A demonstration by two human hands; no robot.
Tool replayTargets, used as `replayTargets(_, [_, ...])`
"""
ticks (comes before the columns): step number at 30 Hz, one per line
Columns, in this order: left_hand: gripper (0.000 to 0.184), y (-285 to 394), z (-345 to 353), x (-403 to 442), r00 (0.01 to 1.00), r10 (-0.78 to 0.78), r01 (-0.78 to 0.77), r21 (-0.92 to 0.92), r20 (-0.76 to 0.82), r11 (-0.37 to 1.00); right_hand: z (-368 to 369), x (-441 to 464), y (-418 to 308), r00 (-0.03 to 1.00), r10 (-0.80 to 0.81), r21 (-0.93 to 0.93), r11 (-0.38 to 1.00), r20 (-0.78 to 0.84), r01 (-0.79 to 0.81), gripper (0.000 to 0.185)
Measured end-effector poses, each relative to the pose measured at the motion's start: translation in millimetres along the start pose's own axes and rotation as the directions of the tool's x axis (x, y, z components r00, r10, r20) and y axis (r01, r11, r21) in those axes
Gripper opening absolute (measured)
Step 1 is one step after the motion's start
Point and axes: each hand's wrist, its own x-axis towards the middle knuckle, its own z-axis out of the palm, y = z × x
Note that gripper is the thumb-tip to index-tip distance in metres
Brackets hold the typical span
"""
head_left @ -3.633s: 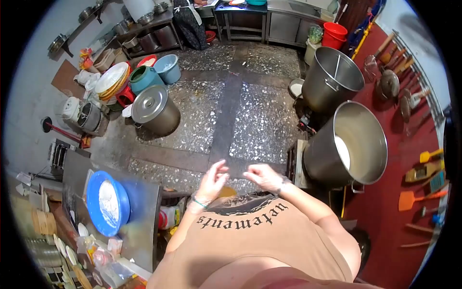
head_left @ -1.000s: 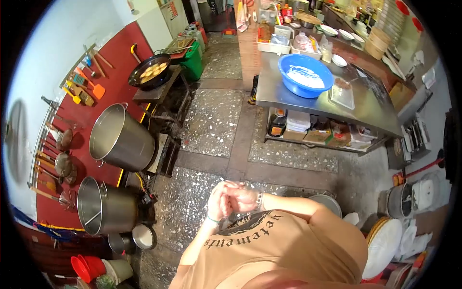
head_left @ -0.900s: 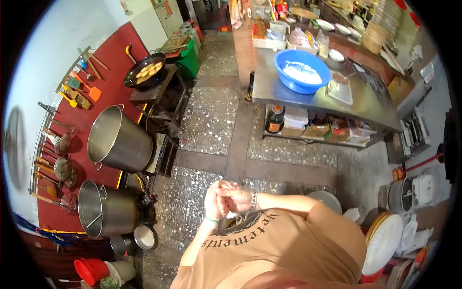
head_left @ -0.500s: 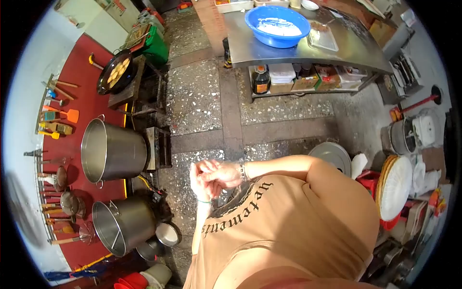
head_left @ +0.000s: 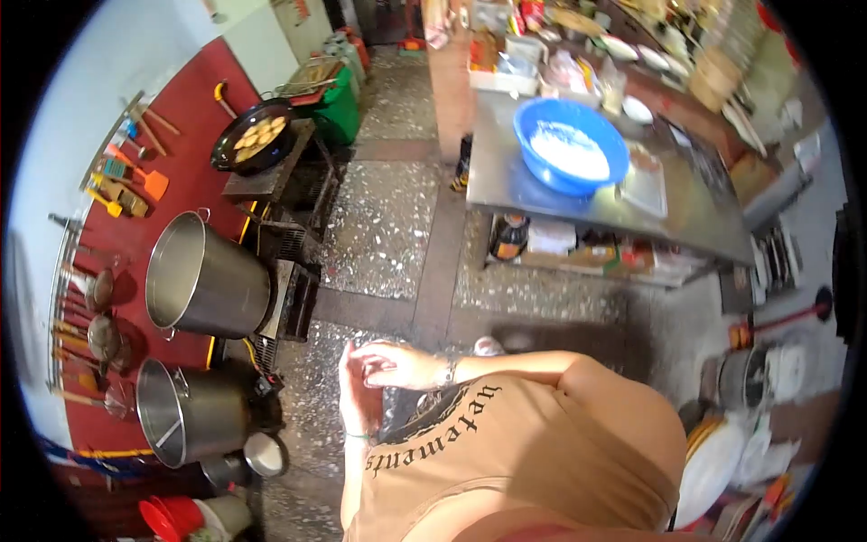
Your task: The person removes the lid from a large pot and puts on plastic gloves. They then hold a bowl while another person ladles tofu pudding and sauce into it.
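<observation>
The left hand and right hand have loosened their clasp, slack and seemingly empty, well short of the blue basin.

A left hand and right hand meet before a lettered tan shirt, two large pots at left, a wok of food at far left and a blue basin on a metal table at far right.
</observation>
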Motion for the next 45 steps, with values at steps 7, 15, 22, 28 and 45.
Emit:
replayTargets(7, [0.072,-47,94,39,0.996,-0.067,0.069,-0.033,0.067,0.997,-90,-24,-17,0.975,0.037,-0.014,0.999,0.22,-0.034,0.08])
replayTargets(15, [0.027,-54,94,51,0.984,0.125,-0.164,0.378,0.126,0.911,-111,-17,-29,0.9,-0.054,-0.357,0.906,0.433,0.227,0.045])
replayTargets(22, [0.021,-34,116,45,0.952,0.285,-0.206,0.461,-0.107,0.863,-90,-5,-37,0.91,-0.179,-0.319,0.897,0.374,0.307,0.037])
replayTargets(28, [0.01,-49,88,36,0.904,0.424,-0.338,0.704,0.058,0.625,-82,-4,-47,0.891,-0.134,-0.389,0.864,0.434,0.319,0.038])
replayTargets(45, [0.026,-50,92,22,0.99,-0.06,0.064,0.025,-0.129,0.998,-66,-20,-29,0.925,0.083,-0.483,0.868,0.372,0.116,0.04])
